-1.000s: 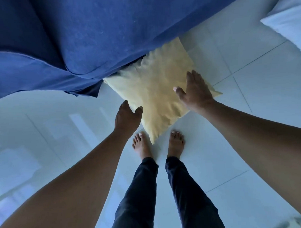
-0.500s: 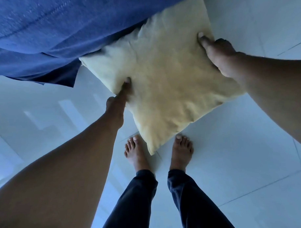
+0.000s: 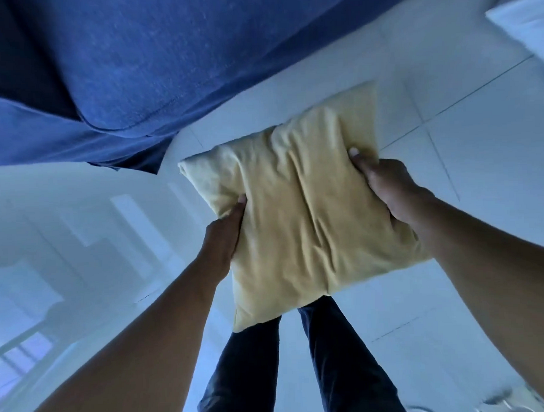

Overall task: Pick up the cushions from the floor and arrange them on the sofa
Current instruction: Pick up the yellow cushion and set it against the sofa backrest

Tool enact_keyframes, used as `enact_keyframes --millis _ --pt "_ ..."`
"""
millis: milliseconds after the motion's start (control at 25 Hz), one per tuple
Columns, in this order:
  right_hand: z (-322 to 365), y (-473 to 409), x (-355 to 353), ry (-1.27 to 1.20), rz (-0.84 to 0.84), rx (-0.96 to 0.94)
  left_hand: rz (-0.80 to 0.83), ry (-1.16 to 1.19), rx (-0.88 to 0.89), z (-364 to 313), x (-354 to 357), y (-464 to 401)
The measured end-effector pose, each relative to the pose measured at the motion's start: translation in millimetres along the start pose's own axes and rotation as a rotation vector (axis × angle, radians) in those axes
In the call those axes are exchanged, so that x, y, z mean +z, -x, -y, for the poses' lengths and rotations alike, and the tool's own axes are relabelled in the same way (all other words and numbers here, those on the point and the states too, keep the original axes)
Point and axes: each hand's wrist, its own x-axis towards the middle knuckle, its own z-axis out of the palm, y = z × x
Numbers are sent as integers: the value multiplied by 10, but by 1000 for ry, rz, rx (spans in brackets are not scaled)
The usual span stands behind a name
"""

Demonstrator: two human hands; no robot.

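Note:
A pale yellow cushion (image 3: 298,211) is lifted off the white tiled floor, held in front of my legs. My left hand (image 3: 224,235) grips its left edge, thumb on top. My right hand (image 3: 384,186) grips its right edge, fingers tucked under. The cushion hangs clear of the blue sofa (image 3: 142,62), which fills the upper left of the view. The cushion's lower corner hides my feet.
Glossy white floor tiles (image 3: 478,137) spread to the right and left. A white cushion or fabric edge (image 3: 526,21) shows at the top right corner. My dark trouser legs (image 3: 338,367) stand below the cushion.
Both hands closed on the cushion's sides and pulled it out from under the sofa edge. It is now raised off the floor and covers my feet.

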Motion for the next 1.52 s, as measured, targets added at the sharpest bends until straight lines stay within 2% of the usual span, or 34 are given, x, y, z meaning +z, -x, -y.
enact_keyframes --millis 120,440,680,840,1000,1200,1400,1520 --pt "-99 532 -234 -97 -15 -33 7 -98 21 28 -105 701" --pt "-15 2308 -1328 -380 -99 -170 29 -113 223 -160 -378 2655" --pt "442 3319 -2065 -520 -126 -371 25 11 484 -638 -620 4130" --pt "864 3640 -2339 -590 -94 -513 22 97 630 -973 -864 4668" --pt "1375 3723 -2557 -629 -61 -611 27 159 746 -1268 -1145 4947" --pt "2124 3563 -2629 -708 91 -656 11 208 825 -1761 -1411 4821" --pt "3172 3289 -2567 -634 218 -692 40 273 826 -2616 -1713 4423" --pt "3794 3166 -2476 -622 208 -649 29 298 838 -3121 -1918 4230"
